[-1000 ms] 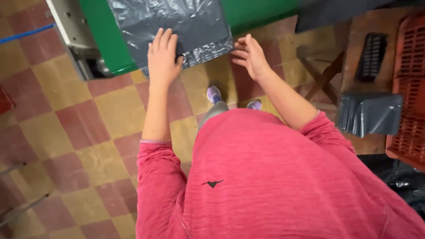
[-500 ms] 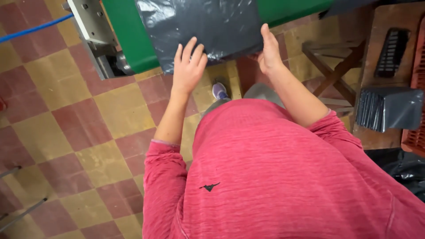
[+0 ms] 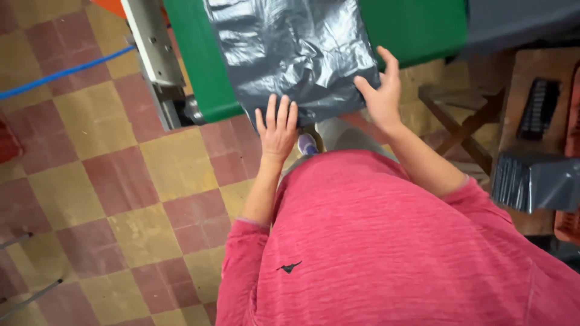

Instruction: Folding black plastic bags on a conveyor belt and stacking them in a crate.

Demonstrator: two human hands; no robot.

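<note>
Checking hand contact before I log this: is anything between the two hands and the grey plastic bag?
Nothing visible. The left hand lies flat on the grey plastic bag's near edge, and the right hand touches its right edge.

The grey plastic bag [image 3: 296,54] is running off the top edge of the frame, so its far end is not showing. The green table [image 3: 417,27] is being cut off at the top too. At the right edge, a stack of folded grey bags [image 3: 534,181] is slipping partly out of frame. A shoe [image 3: 307,143] is peeking out, mostly hidden behind the left hand [image 3: 277,130].
</note>
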